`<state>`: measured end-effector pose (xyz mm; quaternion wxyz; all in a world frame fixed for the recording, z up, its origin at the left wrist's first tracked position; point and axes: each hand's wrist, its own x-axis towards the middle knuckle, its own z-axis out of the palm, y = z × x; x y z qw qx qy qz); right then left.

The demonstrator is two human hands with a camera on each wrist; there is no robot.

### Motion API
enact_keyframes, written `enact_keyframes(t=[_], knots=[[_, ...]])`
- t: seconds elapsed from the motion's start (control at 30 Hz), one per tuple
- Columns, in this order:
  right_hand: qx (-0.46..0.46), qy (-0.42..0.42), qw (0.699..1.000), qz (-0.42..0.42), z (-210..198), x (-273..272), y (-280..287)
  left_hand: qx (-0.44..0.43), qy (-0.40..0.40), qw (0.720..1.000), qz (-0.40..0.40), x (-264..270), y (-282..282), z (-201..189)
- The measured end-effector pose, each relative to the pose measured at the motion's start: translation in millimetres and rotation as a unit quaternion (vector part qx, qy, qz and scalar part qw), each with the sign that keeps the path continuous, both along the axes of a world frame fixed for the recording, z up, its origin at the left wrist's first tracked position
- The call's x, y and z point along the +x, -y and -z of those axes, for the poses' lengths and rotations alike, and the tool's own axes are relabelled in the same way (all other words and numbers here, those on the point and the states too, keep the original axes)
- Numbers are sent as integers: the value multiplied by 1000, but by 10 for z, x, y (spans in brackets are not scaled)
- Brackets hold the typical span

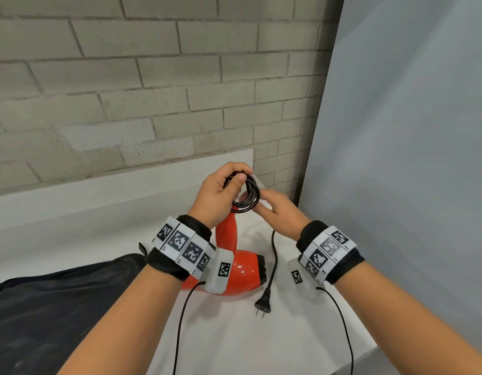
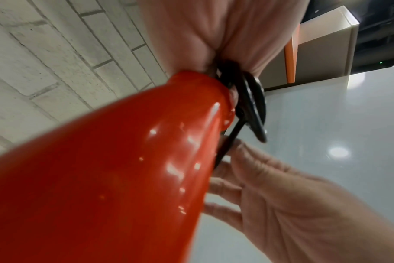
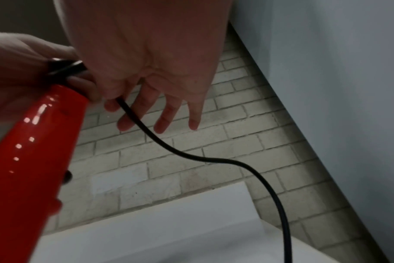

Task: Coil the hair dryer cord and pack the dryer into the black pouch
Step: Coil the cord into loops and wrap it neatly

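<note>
Left hand (image 1: 220, 190) is raised over the white counter (image 1: 234, 342), fingers curled tight round a few loops of thin black cord (image 1: 256, 194) at the handle tip of the glossy red plastic hair dryer (image 1: 242, 269). Right hand (image 1: 277, 209) pinches the loose cord thumb-to-forefinger, other fingers spread. Black fabric pouch (image 1: 58, 307) lies flat on the left.

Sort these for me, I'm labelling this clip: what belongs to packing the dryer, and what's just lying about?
Job: dryer, cord, plug, pouch; left hand gripping the coiled cord, right hand pinching its free length.
Just about: table, brick wall, grey panel, wristbands.
</note>
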<state>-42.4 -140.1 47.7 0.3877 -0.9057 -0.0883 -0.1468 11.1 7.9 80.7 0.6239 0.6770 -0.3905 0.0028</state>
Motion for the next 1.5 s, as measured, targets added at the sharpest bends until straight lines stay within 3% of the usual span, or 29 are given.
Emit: enact_keyframes(t=[0.13, 0.27, 0.57, 0.73, 0.97, 1.2, 1.37, 1.5], knots=[[72, 10, 997, 21, -102, 0, -11, -9, -34, 999, 10, -15, -11, -3], [66, 37, 995, 57, -233, 2, 20, -6, -36, 999, 35, -56, -8, -7], [28, 122, 983, 131, -591, -26, 14, -46, -13, 999, -26, -100, 36, -8], [6, 109, 983, 144, -581, -32, 9, -61, -32, 997, 19, -61, -2, 1], [27, 59, 991, 114, -465, -52, -95, -107, -142, 981, 75, -41, -71, -48], [5, 19, 992, 121, -561, -46, -95, -53, -98, 993, 40, -68, -86, -83], [-49, 82, 985, 145, -766, -67, -58, 54, -24, 998, -21, -44, -77, -110], [-81, 151, 975, 141, -815, -115, -82, 91, -14, 996, -10, -69, -58, -159]])
